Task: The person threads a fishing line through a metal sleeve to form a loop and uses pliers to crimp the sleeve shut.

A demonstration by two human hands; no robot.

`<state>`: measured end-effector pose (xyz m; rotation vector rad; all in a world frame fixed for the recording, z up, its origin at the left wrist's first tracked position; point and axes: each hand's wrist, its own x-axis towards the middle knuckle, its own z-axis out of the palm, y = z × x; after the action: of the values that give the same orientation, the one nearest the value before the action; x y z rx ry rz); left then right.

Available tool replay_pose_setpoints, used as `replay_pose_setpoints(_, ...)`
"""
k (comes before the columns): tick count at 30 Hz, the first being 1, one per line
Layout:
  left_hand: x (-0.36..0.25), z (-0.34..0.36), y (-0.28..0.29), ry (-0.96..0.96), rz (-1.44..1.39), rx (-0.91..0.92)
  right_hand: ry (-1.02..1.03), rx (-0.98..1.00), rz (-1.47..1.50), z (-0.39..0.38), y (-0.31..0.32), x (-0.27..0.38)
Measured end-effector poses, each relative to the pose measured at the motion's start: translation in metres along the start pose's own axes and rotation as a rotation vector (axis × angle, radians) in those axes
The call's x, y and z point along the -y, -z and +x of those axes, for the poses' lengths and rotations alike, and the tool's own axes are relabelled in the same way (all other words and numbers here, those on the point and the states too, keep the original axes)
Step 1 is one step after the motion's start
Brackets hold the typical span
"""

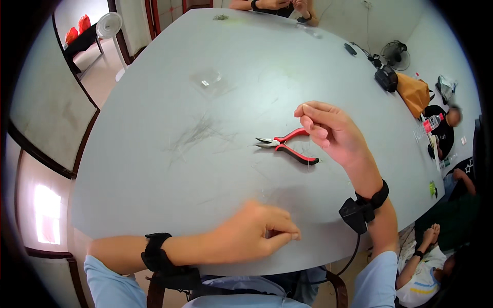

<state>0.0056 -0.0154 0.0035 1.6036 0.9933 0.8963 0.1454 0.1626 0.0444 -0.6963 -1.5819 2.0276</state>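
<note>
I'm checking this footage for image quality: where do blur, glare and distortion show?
Head view: the bare left hand looks smeared along its knuckles, while the red-and-black-handled metal pliers are fairly crisp; head view: a white patch of light at far left is blown out; head view: the smooth grey table has edges bowed by the fisheye.

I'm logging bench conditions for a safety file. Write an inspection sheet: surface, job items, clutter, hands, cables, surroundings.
Surface: light grey table, strewn with thin strands.
Job items: red-and-black pliers lying with jaws apart, right of the main strands.
Clutter: clear flat packet; small greenish tangle near the far edge.
Hands: left hand blurred, pinched, near the near edge; right hand pinched, overlapping a pliers handle in view; anything fine held is too small to tell.
Cables: black cable running down from the right wrist device.
Surroundings: co-worker opposite, fan and tan bag rightward.
</note>
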Motion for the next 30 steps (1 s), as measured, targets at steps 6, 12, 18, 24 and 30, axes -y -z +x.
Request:
replay_pose_setpoints(6, 0.010, 0.000, -0.004, -0.168, 0.036, 0.118, -0.050, 0.036, 0.039, -0.007, 0.003, -0.005)
replay_pose_setpoints(12, 0.011, 0.000, -0.010, -0.203, -0.016, 0.222, -0.095, 0.052, 0.046, -0.012, -0.002, -0.006)
replay_pose_setpoints(18, 0.002, 0.006, -0.001, -0.360, 0.353, -0.162, -0.221, 0.157, -0.173, -0.033, -0.006, -0.003)
replay_pose_setpoints(24, 0.005, 0.009, 0.009, -0.021, 0.337, -0.220, -0.439, 0.451, -0.268, -0.048, -0.009, -0.015)
replay_pose_setpoints(30, 0.014, 0.014, 0.010, -0.407, 0.596, -0.072, -0.582, 0.539, -0.168, -0.051, -0.009, -0.031)
